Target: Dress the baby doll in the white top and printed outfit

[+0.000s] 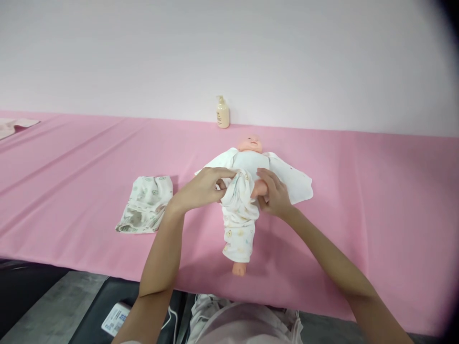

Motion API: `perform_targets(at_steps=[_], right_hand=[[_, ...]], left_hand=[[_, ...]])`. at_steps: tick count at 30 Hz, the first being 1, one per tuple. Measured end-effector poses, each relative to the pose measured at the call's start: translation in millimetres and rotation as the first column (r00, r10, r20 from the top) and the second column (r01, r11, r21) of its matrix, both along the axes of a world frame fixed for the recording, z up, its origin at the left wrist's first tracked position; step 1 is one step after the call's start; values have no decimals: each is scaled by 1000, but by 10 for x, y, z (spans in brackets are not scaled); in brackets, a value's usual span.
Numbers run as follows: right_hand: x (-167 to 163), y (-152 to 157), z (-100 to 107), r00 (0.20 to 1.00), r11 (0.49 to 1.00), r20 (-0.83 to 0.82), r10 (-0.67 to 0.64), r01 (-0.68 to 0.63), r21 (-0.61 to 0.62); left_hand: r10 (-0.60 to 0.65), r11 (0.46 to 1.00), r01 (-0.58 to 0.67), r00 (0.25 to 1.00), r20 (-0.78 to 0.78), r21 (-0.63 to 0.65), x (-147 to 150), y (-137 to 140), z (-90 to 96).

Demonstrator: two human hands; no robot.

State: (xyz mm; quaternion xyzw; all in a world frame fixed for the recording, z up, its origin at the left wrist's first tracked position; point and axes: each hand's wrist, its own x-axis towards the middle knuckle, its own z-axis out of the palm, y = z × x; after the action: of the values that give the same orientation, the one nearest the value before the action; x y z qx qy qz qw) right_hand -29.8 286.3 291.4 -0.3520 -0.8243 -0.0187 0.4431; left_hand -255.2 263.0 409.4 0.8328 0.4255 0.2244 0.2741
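Note:
A baby doll [250, 144] lies on its back on the pink cloth, head toward the wall, in a white long-sleeved top [292, 179]. White printed baby pants [239, 215] cover one of its legs, with a bare foot [239, 269] showing below the cuff. The upper part of the pants is bunched up, and my left hand [208, 186] pinches that fabric between thumb and fingers. My right hand [275, 193] is closed around the doll's other leg [259, 188], which is bent and bare. My fingers partly hide this leg.
A folded printed cloth garment [146, 204] lies to the left. Against the wall stands a cream pump bottle [223, 113]. Pale fabric [16, 126] lies at the far left of the pink-covered table [322, 267]. Below the table edge, a white device [116, 317] rests on a dark seat.

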Motion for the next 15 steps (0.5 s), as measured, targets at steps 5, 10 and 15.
perform_targets(at_steps=[5,10,15], right_hand=[[-92,-51,48,997,969,30,75,-80,234],[-88,-37,33,998,983,-59,37,-26,181],[-39,-45,-36,985,995,-143,92,-88,37]], left_hand=[[-13,1000,13,1000,10,9,-17,14,3],[-15,999,9,991,131,51,65,15,-31],[-59,990,31,978,201,138,133,34,-117]])
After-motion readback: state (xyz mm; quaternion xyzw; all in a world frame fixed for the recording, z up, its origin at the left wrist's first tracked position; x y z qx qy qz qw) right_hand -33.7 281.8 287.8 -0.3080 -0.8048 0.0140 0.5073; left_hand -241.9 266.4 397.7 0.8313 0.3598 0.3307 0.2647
